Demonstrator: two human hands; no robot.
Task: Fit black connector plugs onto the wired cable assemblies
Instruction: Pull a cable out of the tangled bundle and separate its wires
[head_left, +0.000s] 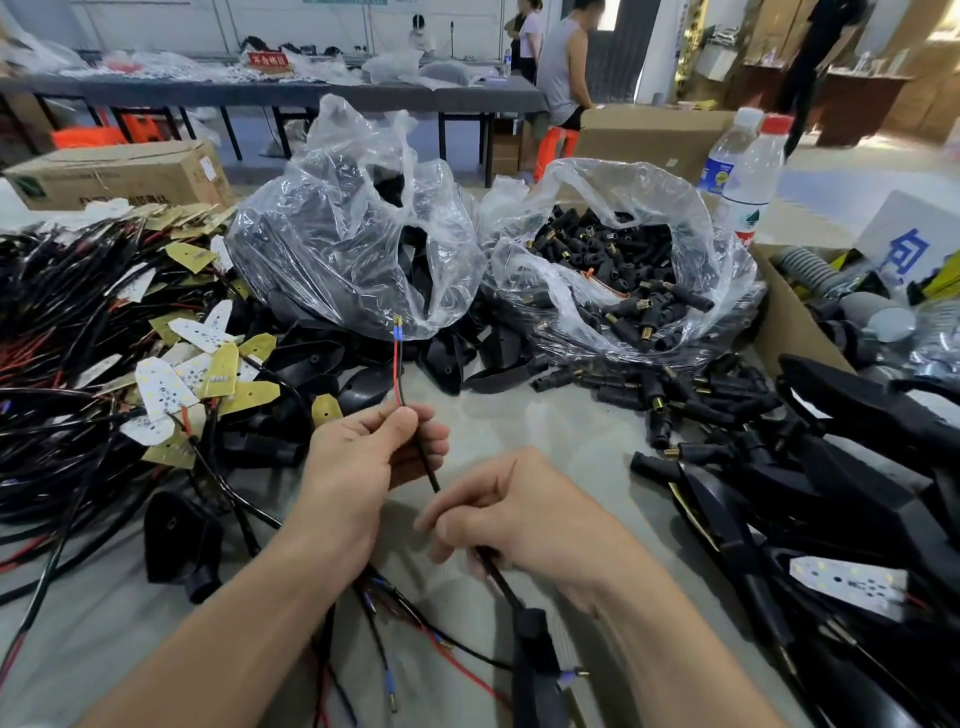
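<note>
My left hand (363, 457) pinches a black sheathed cable (429, 473) near its end. A red wire (397, 371) with a blue-and-brass terminal (398, 326) sticks up from the sheath. My right hand (524, 512) grips the same cable lower down. Below that hand the cable runs through a black housing (535, 670) at the bottom edge. Loose black connector plugs (670, 395) with brass ends lie on the table to the right. More plugs fill an open clear bag (613, 270).
A heap of cables with white and yellow LED boards (171, 364) covers the left. A second clear bag (353, 244) holds black housings. Water bottles (748, 171) and a cardboard box (789, 317) stand right. Finished black assemblies (831, 467) pile at right. People stand at tables behind.
</note>
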